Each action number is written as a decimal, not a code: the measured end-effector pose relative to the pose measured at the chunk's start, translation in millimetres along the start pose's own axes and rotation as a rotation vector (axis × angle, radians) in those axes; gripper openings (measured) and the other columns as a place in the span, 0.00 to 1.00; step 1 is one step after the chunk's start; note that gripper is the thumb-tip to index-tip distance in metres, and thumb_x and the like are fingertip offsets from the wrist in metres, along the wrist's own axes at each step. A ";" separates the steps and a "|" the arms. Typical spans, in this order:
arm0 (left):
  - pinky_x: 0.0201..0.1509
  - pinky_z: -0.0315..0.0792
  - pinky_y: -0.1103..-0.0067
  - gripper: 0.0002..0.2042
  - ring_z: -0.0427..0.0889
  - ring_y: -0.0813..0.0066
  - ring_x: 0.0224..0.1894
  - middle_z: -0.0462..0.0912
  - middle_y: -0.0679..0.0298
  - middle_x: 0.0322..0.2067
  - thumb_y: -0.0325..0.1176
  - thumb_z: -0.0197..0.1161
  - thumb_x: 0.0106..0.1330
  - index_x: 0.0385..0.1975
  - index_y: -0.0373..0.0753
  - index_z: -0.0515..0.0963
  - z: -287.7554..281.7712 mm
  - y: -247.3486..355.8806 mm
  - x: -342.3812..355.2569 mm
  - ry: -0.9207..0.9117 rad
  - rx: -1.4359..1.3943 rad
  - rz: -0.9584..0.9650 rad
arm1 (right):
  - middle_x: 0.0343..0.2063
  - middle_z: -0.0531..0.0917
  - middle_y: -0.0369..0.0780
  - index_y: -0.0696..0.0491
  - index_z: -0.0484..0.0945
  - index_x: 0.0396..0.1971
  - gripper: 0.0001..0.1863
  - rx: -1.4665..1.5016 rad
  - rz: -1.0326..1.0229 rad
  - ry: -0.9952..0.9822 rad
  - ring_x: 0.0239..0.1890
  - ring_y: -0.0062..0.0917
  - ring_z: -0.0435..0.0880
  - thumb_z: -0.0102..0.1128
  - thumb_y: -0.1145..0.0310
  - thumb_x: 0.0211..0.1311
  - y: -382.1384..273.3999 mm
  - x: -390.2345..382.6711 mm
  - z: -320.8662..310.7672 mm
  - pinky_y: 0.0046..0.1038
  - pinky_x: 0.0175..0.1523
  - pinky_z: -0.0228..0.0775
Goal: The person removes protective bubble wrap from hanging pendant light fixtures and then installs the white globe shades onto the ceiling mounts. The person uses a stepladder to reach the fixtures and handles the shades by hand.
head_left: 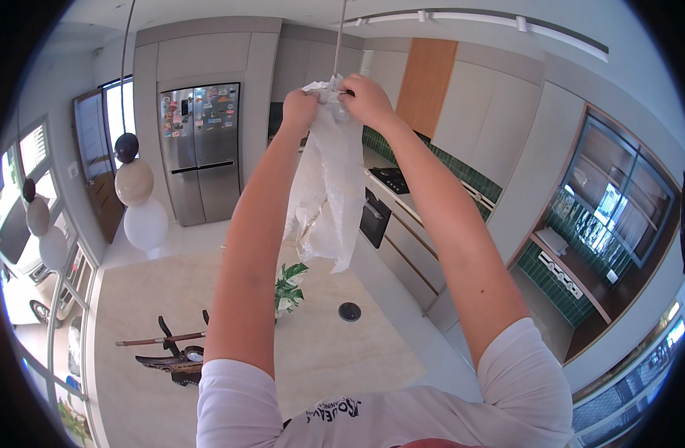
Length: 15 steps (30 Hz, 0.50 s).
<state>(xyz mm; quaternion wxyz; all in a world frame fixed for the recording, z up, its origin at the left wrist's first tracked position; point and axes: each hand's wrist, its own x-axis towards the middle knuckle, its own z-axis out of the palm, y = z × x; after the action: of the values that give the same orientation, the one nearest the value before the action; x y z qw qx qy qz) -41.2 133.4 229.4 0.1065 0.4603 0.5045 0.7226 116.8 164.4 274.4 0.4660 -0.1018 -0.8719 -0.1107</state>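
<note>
Both my arms are stretched up and forward to a sheet of clear bubble wrap [329, 175] that hangs in a long crumpled piece below a thin ceiling cord [340, 45]. My left hand [300, 110] is closed on the wrap's gathered top edge from the left. On the other side, my right hand [368, 100] pinches the same edge close to the cord, with a small dark bit showing at its fingertips. Whatever hangs inside the wrap, if anything, is hidden.
Below lies a pale stone island top [160, 280] bearing a variegated plant [289, 287], a round black fitting [349, 311] and a dark stand with a stick [180, 355]. Two ball pendant lamps [134, 183] hang at left. A fridge [201, 153] and cabinets stand behind.
</note>
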 end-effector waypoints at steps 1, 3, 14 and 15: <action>0.31 0.68 0.74 0.11 0.76 0.71 0.28 0.78 0.56 0.27 0.30 0.56 0.55 0.34 0.29 0.75 3.3 -4.3 3.7 0.026 -0.011 -0.009 | 0.26 0.76 0.42 0.56 0.76 0.26 0.07 0.044 0.025 -0.004 0.32 0.35 0.74 0.58 0.70 0.46 2.8 -0.3 0.3 0.31 0.37 0.65; 0.29 0.68 0.74 0.12 0.76 0.71 0.27 0.77 0.56 0.25 0.31 0.56 0.55 0.35 0.28 0.74 10.2 -9.7 11.2 0.048 -0.043 0.002 | 0.25 0.76 0.42 0.56 0.76 0.26 0.08 0.119 0.079 0.006 0.31 0.35 0.74 0.59 0.69 0.46 6.7 -1.4 0.8 0.31 0.37 0.65; 0.31 0.69 0.78 0.12 0.76 0.75 0.29 0.78 0.62 0.28 0.31 0.57 0.57 0.38 0.30 0.73 -7.9 24.1 -14.1 -0.304 -0.123 0.017 | 0.30 0.75 0.43 0.58 0.75 0.25 0.11 -0.248 -0.038 0.010 0.35 0.38 0.75 0.60 0.67 0.44 -16.7 -5.7 -9.8 0.35 0.39 0.67; 0.31 0.69 0.78 0.12 0.76 0.75 0.29 0.78 0.63 0.28 0.31 0.58 0.56 0.38 0.31 0.74 -8.6 26.3 -15.4 -0.292 -0.062 0.054 | 0.29 0.75 0.43 0.58 0.75 0.25 0.10 -0.237 -0.021 -0.020 0.35 0.38 0.75 0.60 0.67 0.44 -17.4 -3.0 -9.4 0.35 0.39 0.67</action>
<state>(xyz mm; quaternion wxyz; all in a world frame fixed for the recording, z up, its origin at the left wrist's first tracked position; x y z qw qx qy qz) -31.2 106.2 242.1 0.1734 0.5704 0.4487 0.6658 120.9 144.9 275.2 0.4405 -0.1481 -0.8584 -0.2170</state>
